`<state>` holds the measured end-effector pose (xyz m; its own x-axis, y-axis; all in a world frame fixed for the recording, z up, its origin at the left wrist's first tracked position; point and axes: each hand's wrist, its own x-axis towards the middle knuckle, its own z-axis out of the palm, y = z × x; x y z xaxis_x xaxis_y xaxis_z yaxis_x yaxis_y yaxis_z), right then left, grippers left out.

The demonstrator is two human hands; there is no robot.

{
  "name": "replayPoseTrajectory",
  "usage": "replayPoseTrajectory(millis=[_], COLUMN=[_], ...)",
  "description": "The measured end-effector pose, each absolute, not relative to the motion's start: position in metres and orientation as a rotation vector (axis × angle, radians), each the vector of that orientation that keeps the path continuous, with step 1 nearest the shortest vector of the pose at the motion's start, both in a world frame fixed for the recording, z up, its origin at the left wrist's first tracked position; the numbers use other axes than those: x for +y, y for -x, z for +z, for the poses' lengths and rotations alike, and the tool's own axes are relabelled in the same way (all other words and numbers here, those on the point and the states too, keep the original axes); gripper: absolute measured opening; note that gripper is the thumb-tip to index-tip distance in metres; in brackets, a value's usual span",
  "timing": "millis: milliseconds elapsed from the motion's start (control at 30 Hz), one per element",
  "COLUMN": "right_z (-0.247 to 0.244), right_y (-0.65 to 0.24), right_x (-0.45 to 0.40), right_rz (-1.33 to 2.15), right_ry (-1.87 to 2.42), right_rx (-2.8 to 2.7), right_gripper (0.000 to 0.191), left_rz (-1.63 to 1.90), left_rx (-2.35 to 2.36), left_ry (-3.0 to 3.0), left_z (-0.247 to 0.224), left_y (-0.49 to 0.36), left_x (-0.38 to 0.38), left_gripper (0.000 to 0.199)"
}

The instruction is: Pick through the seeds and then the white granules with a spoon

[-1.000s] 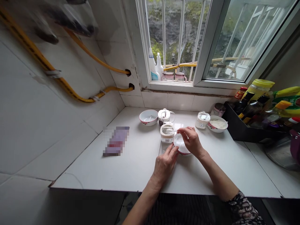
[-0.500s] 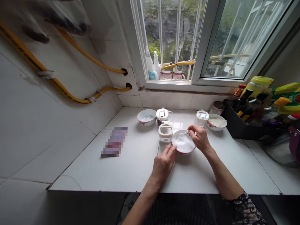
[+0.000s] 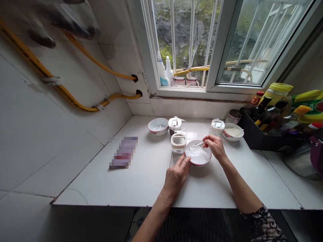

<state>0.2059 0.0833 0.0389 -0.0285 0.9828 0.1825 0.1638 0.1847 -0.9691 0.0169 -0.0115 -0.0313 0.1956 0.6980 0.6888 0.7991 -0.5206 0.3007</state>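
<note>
A bowl [image 3: 198,164] of white powder or fine grains stands on the counter before me. My left hand [image 3: 177,170] steadies it, fingers and thumb closed on the left rim. A small white spoon [image 3: 198,145] is pinched in my right hand [image 3: 213,145], its tip over the white contents near the bowl's far left side. Just left of the bowl sits a clear jar with a cream lid [image 3: 178,141]. Behind that is a second lidded jar [image 3: 175,123] with dark contents, next to a white bowl [image 3: 158,130] with a spoon inside.
Another clear jar [image 3: 217,126] and a bowl with pale contents [image 3: 232,137] stand at the back right. A black box of bottles [image 3: 270,139] and a glass lid [image 3: 300,163] lie farther right. A blurred purple packet [image 3: 124,153] rests on the counter's left [image 3: 101,188].
The spoon tip has shifted slightly left across the bowl, and the white heap by it looks lower. My left hand stays on the rim.
</note>
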Motion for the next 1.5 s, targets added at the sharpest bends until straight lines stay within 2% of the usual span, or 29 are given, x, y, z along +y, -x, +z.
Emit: replayPoseTrajectory(millis=[133, 367, 1133, 1367, 1500], right_z=[0.039, 0.036, 0.044, 0.05, 0.047], right_y=[-0.208, -0.199, -0.207, -0.2, -0.181], right_x=[0.086, 0.08, 0.082, 0.084, 0.077], right_rz=[1.059, 0.88, 1.108, 1.037, 0.863], right_ry=[1.158, 1.212, 1.129, 1.089, 1.013], right_rx=[-1.395, -1.543, -1.385, -1.302, -1.414], right_gripper=[0.012, 0.014, 0.013, 0.016, 0.021], left_rz=[-1.239, -1.224, -1.205, -1.194, -1.168], left_rx=[-1.457, -1.469, -1.482, -1.496, -1.5], left_ry=[2.309, 2.313, 2.334, 2.313, 2.299], left_z=[-0.031, -0.03, -0.032, -0.033, -0.033], left_y=[-0.018, -0.018, -0.016, -0.018, -0.018], left_x=[-0.012, -0.012, -0.011, -0.011, -0.011], left_gripper=[0.029, 0.03, 0.031, 0.029, 0.03])
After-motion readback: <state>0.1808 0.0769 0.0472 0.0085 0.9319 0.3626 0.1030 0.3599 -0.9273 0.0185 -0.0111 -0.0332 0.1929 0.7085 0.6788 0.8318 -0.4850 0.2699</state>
